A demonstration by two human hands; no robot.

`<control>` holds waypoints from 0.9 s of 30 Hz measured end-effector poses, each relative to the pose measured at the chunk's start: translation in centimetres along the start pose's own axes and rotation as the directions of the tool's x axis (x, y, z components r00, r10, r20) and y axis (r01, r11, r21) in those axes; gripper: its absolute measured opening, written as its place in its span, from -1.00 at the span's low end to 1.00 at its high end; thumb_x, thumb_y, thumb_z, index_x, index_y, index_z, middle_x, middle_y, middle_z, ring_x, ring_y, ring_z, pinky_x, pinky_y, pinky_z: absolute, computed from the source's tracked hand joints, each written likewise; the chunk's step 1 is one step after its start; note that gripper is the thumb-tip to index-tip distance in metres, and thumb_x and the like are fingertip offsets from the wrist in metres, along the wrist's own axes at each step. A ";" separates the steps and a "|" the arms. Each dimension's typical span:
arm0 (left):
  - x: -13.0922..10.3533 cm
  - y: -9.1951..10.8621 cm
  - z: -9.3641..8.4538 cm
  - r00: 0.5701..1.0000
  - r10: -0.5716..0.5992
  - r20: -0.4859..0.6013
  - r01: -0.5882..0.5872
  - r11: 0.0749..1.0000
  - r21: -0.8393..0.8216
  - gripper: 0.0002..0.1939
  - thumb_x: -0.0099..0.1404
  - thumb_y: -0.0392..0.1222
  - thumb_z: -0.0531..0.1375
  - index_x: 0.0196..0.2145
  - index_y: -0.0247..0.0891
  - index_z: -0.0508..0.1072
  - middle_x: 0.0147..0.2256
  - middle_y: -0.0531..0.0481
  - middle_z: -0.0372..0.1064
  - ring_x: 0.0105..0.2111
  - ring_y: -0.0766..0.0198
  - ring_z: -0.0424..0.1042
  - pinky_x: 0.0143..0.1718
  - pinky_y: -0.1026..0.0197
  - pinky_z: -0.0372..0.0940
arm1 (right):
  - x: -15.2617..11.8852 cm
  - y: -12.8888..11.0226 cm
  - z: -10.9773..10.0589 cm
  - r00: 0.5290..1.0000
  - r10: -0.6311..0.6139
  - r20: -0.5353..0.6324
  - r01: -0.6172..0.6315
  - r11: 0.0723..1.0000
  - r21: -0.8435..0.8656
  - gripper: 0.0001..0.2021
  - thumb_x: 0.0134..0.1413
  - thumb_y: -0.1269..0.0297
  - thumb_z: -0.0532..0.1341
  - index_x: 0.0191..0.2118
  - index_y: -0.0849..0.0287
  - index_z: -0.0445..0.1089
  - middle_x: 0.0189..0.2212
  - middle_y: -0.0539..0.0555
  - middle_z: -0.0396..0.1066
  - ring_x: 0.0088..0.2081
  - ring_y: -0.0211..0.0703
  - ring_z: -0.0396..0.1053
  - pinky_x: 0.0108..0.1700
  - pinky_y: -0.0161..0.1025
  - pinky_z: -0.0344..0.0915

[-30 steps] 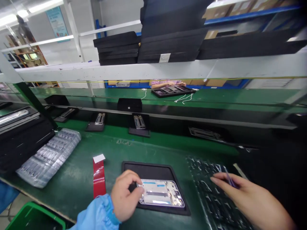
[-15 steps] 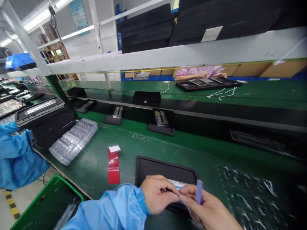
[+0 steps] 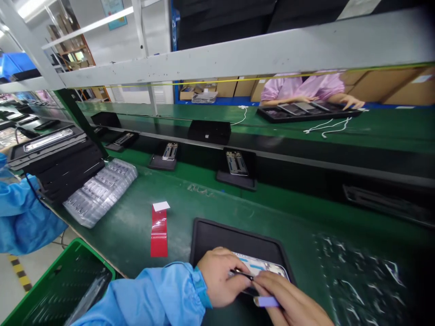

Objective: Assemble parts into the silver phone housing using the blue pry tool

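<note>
My left hand, in a blue sleeve, is closed, with a small thin dark part pinched between thumb and forefinger. Its kind is too small to make out. My right hand meets it at the part's right end with the fingertips closed. A short purple stick-like piece pokes out from between the right fingers, lying nearly level. Under both hands is a black tray holding a silver phone frame with blue strips. My hands hide the frame's near side.
A red film strip with a white tab lies left of the tray, a clear blister sheet right. Clear packs and a green crate are at left. Trays with phone frames line the back. Two co-workers sit nearby.
The purple piece has swung from upright to nearly level in my right hand. More of the phone frame shows. The view has tilted down slightly. Across the bench, a co-worker's hand has moved right.
</note>
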State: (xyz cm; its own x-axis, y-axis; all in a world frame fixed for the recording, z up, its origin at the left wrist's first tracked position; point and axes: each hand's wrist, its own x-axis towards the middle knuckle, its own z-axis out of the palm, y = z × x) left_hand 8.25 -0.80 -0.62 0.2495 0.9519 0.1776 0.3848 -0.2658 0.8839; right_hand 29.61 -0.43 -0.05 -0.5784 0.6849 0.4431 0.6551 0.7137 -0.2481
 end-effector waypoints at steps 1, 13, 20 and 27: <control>0.0 -0.3 -0.2 1.000 0.015 0.000 -0.015 0.997 0.081 -0.69 0.15 -0.16 0.33 -0.13 -0.22 0.53 -0.18 -0.09 0.52 -0.12 0.11 0.46 -0.02 0.09 0.36 | 0.3 0.4 0.1 1.000 -0.027 0.003 0.027 0.999 -0.018 -0.79 0.18 0.33 0.14 -0.11 0.11 0.47 -0.15 0.10 0.57 -0.16 -0.13 0.55 -0.12 -0.29 0.49; 0.8 -2.6 -4.0 0.923 0.021 0.384 -0.157 0.932 0.328 -0.30 0.13 0.17 0.34 0.14 -0.15 0.29 0.04 -0.18 0.45 0.16 -0.07 0.25 0.15 -0.15 0.00 | 2.4 3.8 1.9 0.979 -0.062 0.192 0.062 0.998 0.001 -0.71 0.07 0.51 0.03 -0.18 0.14 0.43 -0.09 0.15 0.54 -0.05 -0.13 0.51 -0.09 -0.26 0.47; 1.0 -3.0 -4.3 0.900 0.028 0.435 -0.174 0.938 0.301 -0.32 0.10 0.15 0.35 0.12 -0.11 0.30 0.05 -0.15 0.46 0.18 -0.08 0.24 0.17 -0.15 -0.04 | 2.5 4.2 1.4 0.938 -0.038 0.345 0.000 0.994 0.107 -0.83 0.19 0.38 0.05 -0.25 0.10 0.39 -0.07 0.14 0.51 -0.03 -0.16 0.49 -0.11 -0.31 0.46; 1.1 -3.0 -4.4 0.902 0.028 0.431 -0.170 0.940 0.294 -0.31 0.10 0.14 0.36 0.12 -0.14 0.31 0.04 -0.17 0.47 0.18 -0.09 0.25 0.15 -0.14 -0.02 | 1.8 3.5 2.5 0.965 -0.112 0.237 0.130 0.990 -0.061 -0.66 0.02 0.57 -0.01 -0.17 0.19 0.42 -0.10 0.17 0.52 -0.09 -0.11 0.51 -0.09 -0.22 0.45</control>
State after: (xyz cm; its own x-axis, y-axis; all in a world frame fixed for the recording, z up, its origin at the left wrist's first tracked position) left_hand 3.48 1.68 -1.18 0.6192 0.7852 -0.0017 0.5811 -0.4567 0.6736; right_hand 29.63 3.69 -2.28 -0.7467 0.6157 0.2516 0.6027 0.7863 -0.1358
